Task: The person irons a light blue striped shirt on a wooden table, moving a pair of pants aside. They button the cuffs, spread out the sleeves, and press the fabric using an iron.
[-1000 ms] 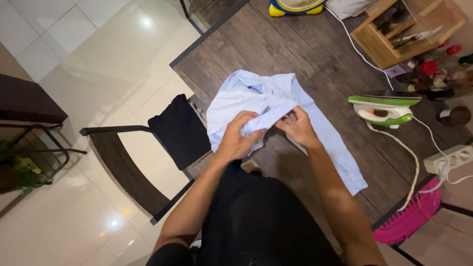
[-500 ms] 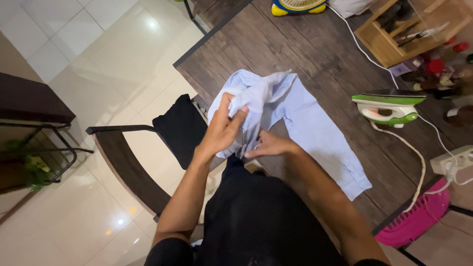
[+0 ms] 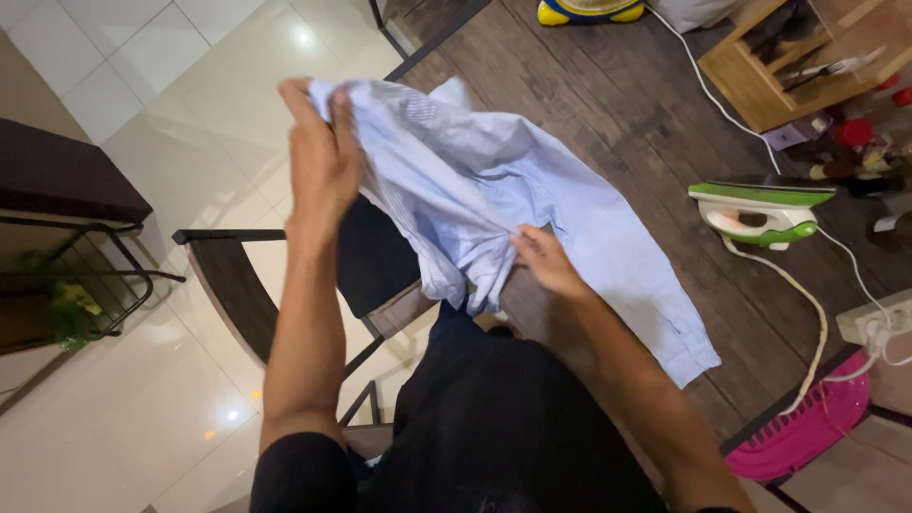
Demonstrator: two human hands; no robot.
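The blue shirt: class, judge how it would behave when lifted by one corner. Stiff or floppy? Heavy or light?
Probably floppy: the shirt sags in folds between the left hand and the right hand. Likely light, since one raised hand holds up its bunched end. It should drape rather than slide, as its sleeve lies flat on the table.

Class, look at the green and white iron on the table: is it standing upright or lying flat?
Flat: the iron rests level on the wooden table, handle up, its cord trailing off.
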